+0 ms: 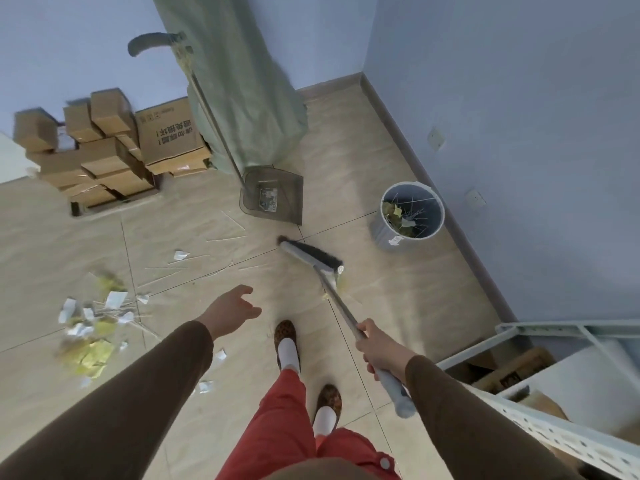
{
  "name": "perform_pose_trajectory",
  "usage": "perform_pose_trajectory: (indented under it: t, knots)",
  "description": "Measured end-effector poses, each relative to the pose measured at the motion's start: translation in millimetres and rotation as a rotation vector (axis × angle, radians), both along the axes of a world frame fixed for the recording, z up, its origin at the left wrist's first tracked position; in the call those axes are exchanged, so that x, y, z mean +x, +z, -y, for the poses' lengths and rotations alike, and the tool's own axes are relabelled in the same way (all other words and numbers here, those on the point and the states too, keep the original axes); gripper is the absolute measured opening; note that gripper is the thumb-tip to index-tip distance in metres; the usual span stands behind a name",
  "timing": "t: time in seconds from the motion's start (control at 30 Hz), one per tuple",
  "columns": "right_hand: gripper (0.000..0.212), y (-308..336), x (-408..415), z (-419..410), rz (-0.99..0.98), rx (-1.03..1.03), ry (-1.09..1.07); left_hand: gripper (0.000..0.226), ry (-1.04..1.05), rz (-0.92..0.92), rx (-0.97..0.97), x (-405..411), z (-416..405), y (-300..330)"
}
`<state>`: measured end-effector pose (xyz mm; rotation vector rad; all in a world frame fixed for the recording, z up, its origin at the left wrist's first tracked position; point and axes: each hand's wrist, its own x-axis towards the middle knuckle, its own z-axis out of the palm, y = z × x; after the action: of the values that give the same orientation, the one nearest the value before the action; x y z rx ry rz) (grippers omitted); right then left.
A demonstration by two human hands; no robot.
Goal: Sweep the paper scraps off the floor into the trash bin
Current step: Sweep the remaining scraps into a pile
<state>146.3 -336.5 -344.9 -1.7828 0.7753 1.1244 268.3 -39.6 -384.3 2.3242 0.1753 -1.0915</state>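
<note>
White and yellow paper scraps [90, 329] lie in a loose heap on the tiled floor at the left, with thin sticks among them. My right hand [375, 349] grips the handle of a grey broom [311, 255], whose head rests on the floor ahead of my feet with a yellow scrap beside it. My left hand [231, 310] is empty, its fingers spread above the floor. A long-handled dustpan [272, 195] stands upright against a green curtain. The grey trash bin [410, 213] stands near the right wall and holds scraps and sticks.
Stacked cardboard boxes [104, 147] fill the far left by the wall. A green curtain [242, 81] hangs behind the dustpan. A white metal rack [554, 403] with boxes stands at the lower right. My feet in patterned slippers [286, 341] are in the middle.
</note>
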Motion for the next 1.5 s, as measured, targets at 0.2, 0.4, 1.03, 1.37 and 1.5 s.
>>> perform_pose_trajectory:
  t: [0.2, 0.4, 1.03, 1.37, 1.5]
  knots:
    - [0.032, 25.1, -92.9, 21.0, 0.121, -0.055, -0.051, 0.065, 0.068, -0.007, -0.022, -56.3, -14.4, 5.5]
    - [0.029, 21.9, -111.2, -0.4, 0.126, -0.183, -0.189, 0.06, 0.057, 0.013, 0.024, -91.9, -46.0, 6.4]
    - [0.029, 11.5, -124.8, -259.1, -0.019, 0.144, -0.444, 0.05, 0.182, 0.172, 0.112, -166.5, -239.8, 31.0]
    - [0.036, 8.3, -10.9, -274.0, 0.184, -0.054, -0.074, 0.024, 0.256, 0.221, -0.017, -157.9, -307.5, 5.3]
    - [0.04, -27.6, 74.7, -301.0, 0.184, -0.142, 0.106, 0.017, 0.248, 0.189, -0.003, -154.6, -327.0, -6.8]
